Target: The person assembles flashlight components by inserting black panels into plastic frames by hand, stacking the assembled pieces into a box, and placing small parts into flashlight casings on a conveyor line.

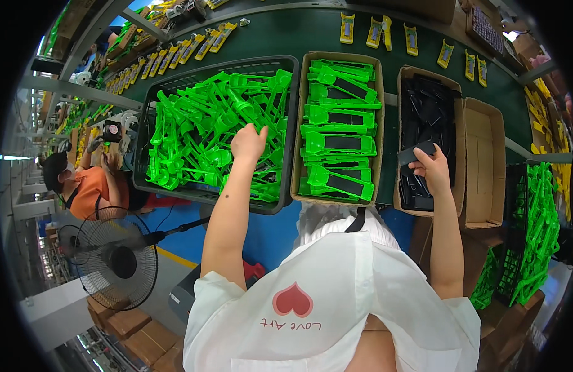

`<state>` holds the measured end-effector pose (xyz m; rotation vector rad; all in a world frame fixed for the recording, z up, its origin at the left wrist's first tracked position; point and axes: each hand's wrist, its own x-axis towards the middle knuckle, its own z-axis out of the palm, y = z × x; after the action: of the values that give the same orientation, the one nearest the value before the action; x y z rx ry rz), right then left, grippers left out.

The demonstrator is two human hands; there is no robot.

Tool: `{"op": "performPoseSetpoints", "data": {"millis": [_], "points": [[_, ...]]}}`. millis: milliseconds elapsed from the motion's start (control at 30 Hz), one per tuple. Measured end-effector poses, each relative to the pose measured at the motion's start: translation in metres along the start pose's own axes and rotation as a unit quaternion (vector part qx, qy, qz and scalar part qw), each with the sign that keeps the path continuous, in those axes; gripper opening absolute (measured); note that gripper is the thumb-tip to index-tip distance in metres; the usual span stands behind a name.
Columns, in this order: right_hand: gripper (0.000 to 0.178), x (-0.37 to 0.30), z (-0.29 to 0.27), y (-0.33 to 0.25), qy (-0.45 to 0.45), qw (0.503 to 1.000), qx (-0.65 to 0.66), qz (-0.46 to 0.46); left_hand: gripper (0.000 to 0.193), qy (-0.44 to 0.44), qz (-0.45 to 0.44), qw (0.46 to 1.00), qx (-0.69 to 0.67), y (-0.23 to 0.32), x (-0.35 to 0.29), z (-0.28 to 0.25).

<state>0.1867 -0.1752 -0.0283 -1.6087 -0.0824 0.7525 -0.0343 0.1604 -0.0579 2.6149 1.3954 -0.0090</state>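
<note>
Nearest the wearer, the right hand (433, 165) hovered over the near part of the cardboard box of black pads (426, 146), fingers pinching one flat black pad (416, 152) by its near edge. The pad's long axis ran roughly left-right, slightly tilted, and it sat clear of the pile, probably for easy transfer. The left hand (248, 142) reached into the dark plastic crate (280, 204), fingers curled down onto a loose green plastic part (256, 133); whether they had closed on it, cannot tell. The green parts lay tangled, axes in all directions. Between the two sat a cardboard box of finished green pieces (340, 146) with black pads fitted, stacked in a neat column, long axes left-right, likely for compact packing. Further out, the green conveyor (286, 34) carried yellow carded packs (347, 28). Far left, a co-worker in orange (88, 189) sat near a fan (116, 263).
</note>
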Motion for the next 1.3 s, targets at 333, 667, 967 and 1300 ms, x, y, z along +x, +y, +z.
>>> {"op": "performPoseSetpoints", "data": {"millis": [333, 667, 967, 1300], "points": [[0.013, -0.043, 0.016, -0.012, -0.086, 0.996, -0.001, 0.025, 0.019, 0.059, -0.002, 0.997, 0.058, -0.026, -0.019, -0.081], [0.016, -0.045, 0.053, -0.008, -0.152, 0.988, -0.007, -0.012, 0.027, 0.171, 0.076, 0.982, -0.025, -0.078, -0.049, -0.063], [0.022, -0.055, 0.078, -0.017, -0.218, 0.976, -0.002, 0.001, 0.03, -0.259, 0.053, 0.595, -0.759, 0.046, -0.103, -0.058], [0.019, -0.065, 0.092, -0.013, -0.125, 0.991, 0.051, 0.012, 0.03, 0.077, 0.479, 0.821, -0.3, 0.087, -0.121, -0.058]]}}
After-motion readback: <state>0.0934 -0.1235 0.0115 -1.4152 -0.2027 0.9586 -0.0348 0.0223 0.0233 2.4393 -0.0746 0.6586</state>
